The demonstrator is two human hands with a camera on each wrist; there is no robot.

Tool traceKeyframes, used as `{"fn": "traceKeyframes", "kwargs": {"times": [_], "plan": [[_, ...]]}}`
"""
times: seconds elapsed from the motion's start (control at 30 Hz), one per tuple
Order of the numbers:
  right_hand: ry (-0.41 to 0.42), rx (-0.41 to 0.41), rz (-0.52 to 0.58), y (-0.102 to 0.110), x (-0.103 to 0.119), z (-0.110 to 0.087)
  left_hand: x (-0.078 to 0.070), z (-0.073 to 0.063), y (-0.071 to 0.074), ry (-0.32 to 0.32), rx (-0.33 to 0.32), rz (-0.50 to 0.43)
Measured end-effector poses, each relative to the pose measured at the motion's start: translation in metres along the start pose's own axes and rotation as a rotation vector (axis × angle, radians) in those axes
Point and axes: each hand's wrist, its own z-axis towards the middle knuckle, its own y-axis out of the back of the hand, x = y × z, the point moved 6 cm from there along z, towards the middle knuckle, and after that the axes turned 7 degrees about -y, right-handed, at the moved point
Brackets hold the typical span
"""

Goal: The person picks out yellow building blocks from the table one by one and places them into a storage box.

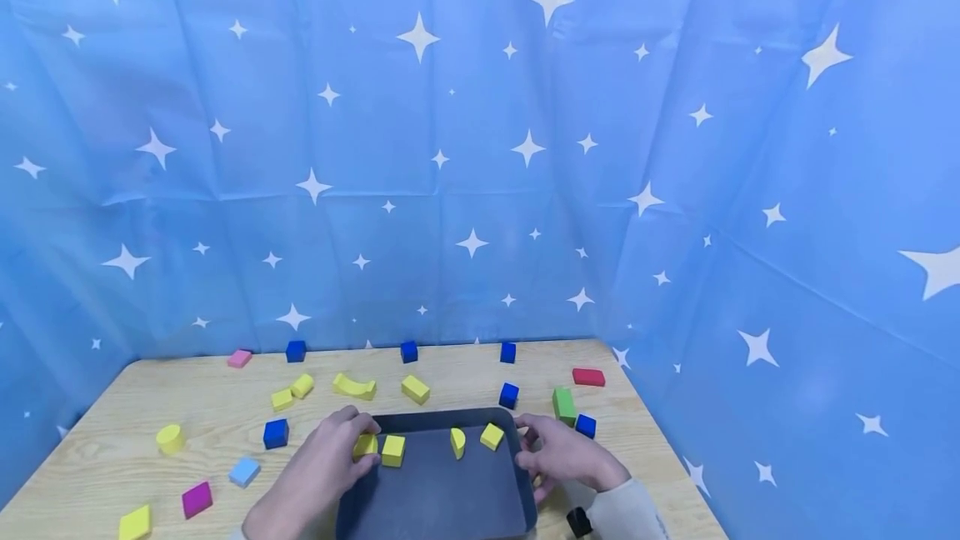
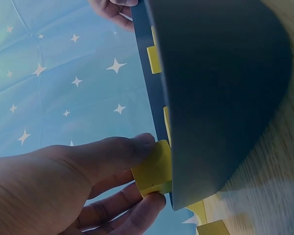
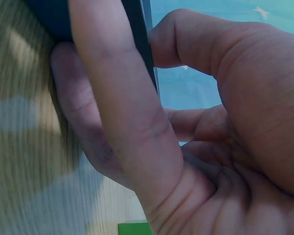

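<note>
A dark grey tray (image 1: 442, 494) lies at the table's near middle; its near edge is cut off in the head view. My left hand (image 1: 321, 467) is at the tray's far left corner. Between its thumb and fingers it pinches a yellow block (image 2: 154, 169), just inside the wall. Beside that stand a yellow cube (image 1: 393, 451), a yellow half-round block (image 1: 457, 442) and another yellow block (image 1: 491, 437) in the tray. My right hand (image 1: 564, 455) grips the tray's right wall, thumb on the inner side and fingers outside, as the right wrist view shows.
Behind the tray lie a yellow arch block (image 1: 354, 387), a yellow block (image 1: 416, 389) and several blue cubes (image 1: 508, 395). To the right are a green block (image 1: 564, 406) and a red block (image 1: 588, 377). A magenta block (image 1: 197, 500) lies left. A starry curtain (image 1: 480, 190) hangs behind.
</note>
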Motion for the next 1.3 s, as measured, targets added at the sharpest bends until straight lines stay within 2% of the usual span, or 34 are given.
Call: {"fn": "traceKeyframes", "kwargs": {"times": [0.2,0.7,1.0,1.3], "plan": [[-0.002,-0.012,-0.005,0.003,-0.001,0.002,-0.001,0.001,0.001,0.008,0.000,0.006],[0.004,0.003,0.008,0.000,0.002,0.000,-0.002,-0.002,-0.005,-0.027,-0.001,-0.001],[0.006,0.009,0.012,0.000,0.001,0.000,0.003,-0.004,0.009,0.011,-0.032,0.021],[0.017,0.009,0.016,-0.002,0.000,0.000,0.010,-0.006,0.014,0.019,-0.043,0.044]]}}
